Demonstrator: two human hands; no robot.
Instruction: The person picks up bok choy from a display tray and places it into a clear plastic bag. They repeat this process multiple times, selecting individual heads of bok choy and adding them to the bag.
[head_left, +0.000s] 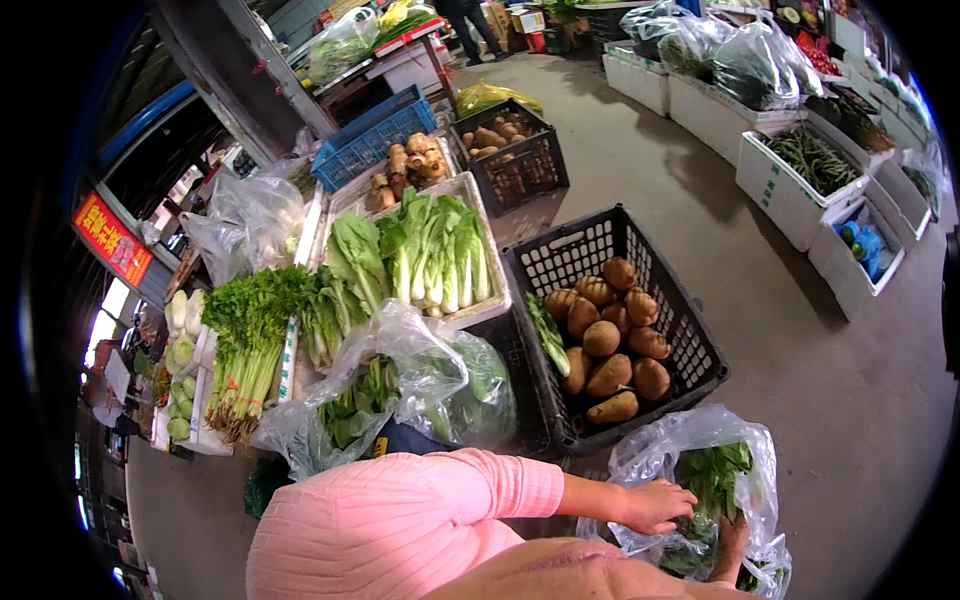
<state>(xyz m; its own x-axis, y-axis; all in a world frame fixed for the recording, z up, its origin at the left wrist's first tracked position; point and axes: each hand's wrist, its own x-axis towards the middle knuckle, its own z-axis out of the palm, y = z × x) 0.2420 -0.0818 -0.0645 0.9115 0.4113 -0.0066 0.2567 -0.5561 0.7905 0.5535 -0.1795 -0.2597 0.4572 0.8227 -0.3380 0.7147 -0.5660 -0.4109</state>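
Note:
A clear plastic bag (757, 450) of leafy greens (712, 469) lies low before me, beside a black plastic crate (559, 424). Over the bag's opening is my left hand (658, 505), its fingers bent at the edge of the leaves; whether they grip anything is unclear. My right hand (732, 534) reaches into the bag from below and holds the stem end of the greens, partly hidden by plastic and leaves. Inside the crate are several brown root vegetables (601, 339), with one green leaf (547, 334) along its left wall.
Left of the crate are a bag of greens (465, 390), a foam box of lettuce (495, 281) and bundled celery (244, 352). A crate of tubers (525, 169) stands behind. White foam boxes (780, 206) line the right side. Someone's legs (469, 30) show at the back.

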